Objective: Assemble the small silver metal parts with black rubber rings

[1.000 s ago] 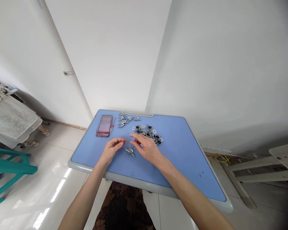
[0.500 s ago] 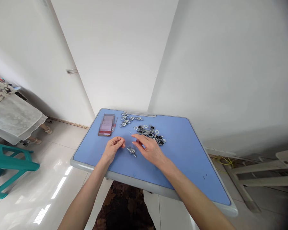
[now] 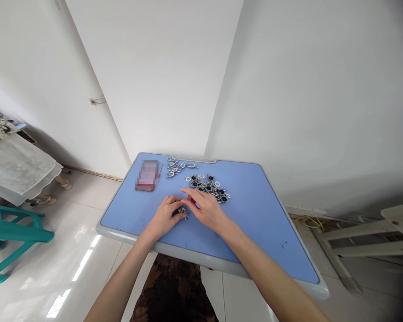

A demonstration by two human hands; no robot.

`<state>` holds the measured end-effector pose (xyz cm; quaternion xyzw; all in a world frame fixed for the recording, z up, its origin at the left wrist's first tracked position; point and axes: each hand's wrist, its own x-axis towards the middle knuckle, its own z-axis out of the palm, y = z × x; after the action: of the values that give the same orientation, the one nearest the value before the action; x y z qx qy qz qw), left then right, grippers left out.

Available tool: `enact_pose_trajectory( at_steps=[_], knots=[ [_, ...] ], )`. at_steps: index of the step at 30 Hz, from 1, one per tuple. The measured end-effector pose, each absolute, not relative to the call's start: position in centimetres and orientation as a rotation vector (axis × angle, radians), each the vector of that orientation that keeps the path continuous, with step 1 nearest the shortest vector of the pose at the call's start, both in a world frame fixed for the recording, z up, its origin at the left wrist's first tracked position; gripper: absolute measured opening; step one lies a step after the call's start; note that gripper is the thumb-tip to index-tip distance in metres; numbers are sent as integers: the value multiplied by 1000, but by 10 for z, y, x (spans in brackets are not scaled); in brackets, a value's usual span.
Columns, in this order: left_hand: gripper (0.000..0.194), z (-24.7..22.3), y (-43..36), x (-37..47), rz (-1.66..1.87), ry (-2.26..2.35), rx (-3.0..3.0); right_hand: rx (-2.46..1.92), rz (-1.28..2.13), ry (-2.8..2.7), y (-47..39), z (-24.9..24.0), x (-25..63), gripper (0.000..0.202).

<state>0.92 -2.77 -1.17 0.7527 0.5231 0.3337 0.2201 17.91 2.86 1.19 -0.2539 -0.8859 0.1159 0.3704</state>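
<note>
The left hand has been shifted inward over the last half second and is now placed at the part, where previously it was poised just beside it. The part is thus no longer left free on the worktop; it is judged to be steadied there for work by the other hand. The right hand is kept in much the same place.

The part is located between the two hands, near the front edge. On the left, the grip is closed around it: fingers are set on the far side, the thumb on the near side (the pressure applied cannot be seen). On the right, thumb and forefinger are extended toward the part from above; a gap is seen between their tips, but whether a small item is held behind them cannot be told.

The pile is positioned just beyond the right hand. A smaller group is laid at the far edge. The phone (its screen is blurred out) and the screwdriver are placed side by side at the far left.
</note>
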Motion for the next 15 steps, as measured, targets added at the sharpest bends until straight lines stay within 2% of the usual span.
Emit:
enact_pose_trajectory(
  at_steps=[9, 15],
  knots=[
    [32, -15, -26, 5, 872, 1438, 2119, -588, 358, -2314, 25, 20, 182, 38],
    [33, -14, -27, 7, 883, 1453, 2129, -633, 481, -2208, 29, 14, 179, 29]
  ],
)
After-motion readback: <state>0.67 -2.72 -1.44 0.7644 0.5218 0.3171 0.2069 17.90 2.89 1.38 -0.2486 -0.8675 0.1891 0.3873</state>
